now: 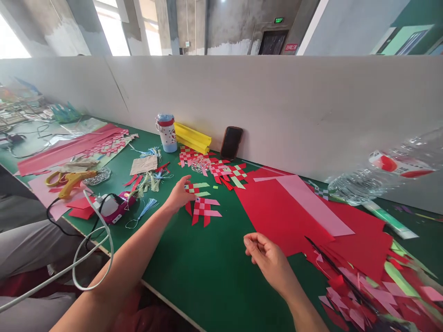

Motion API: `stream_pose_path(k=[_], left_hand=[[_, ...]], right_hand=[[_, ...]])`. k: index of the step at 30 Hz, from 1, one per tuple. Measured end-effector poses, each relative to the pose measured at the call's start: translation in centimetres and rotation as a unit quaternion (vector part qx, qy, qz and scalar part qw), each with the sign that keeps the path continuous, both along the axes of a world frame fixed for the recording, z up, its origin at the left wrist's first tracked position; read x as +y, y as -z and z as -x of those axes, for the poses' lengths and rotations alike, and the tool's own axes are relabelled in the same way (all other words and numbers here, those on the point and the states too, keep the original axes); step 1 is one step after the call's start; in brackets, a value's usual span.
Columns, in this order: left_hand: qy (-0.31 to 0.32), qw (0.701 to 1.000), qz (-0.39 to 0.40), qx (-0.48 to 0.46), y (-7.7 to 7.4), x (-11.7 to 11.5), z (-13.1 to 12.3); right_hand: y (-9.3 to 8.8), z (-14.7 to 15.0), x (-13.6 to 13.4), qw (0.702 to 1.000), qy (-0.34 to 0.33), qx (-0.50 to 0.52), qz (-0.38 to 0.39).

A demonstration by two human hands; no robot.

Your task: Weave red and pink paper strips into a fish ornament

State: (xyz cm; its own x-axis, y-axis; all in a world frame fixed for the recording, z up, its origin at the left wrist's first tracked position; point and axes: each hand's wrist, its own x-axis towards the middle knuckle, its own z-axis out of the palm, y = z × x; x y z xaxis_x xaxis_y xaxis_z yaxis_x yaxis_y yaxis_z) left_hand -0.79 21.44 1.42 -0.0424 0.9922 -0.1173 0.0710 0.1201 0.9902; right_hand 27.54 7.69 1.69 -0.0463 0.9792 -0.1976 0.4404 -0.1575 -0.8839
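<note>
My left hand (179, 195) reaches over the green tabletop, its fingers closed on the edge of a red and light-green woven paper fish (198, 187). Just below lies a red and pink woven paper fish (202, 210), flat on the table. My right hand (265, 251) hovers beside the red paper sheets (277, 207), fingers curled in and thumb against them; nothing shows in it. More woven paper fish (221, 170) are heaped beyond my left hand, in front of a phone (231, 143) leaning on the white partition.
Left are tassels (149, 183), a yellow glue gun (74, 182), a purple power strip (119, 207) and a looping white cable (111, 258). A cup (167, 133) stands near yellow folded paper (192, 137). Paper scraps (367, 295) and a plastic bottle (380, 166) are at right.
</note>
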Motion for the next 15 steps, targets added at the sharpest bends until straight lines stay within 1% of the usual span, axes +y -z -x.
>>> stream_pose_path(k=[3, 7, 11, 15], left_hand=[[-0.009, 0.998, -0.009, 0.064, 0.4, 1.0, 0.6], [-0.008, 0.996, -0.014, 0.091, 0.9, 1.3, 0.7], [0.000, 0.998, -0.008, 0.065, 1.2, 1.0, 0.3], [0.037, 0.999, 0.017, -0.006, 0.8, -0.1, -1.0]], right_hand=[[0.2, -0.1, 0.0, 1.000, -0.010, -0.003, 0.002], [0.0, 0.0, 0.0, 1.000, -0.010, -0.014, 0.005], [-0.1, 0.2, 0.0, 1.000, 0.001, -0.010, -0.007], [0.2, 0.3, 0.1, 0.997, 0.057, 0.012, -0.060]])
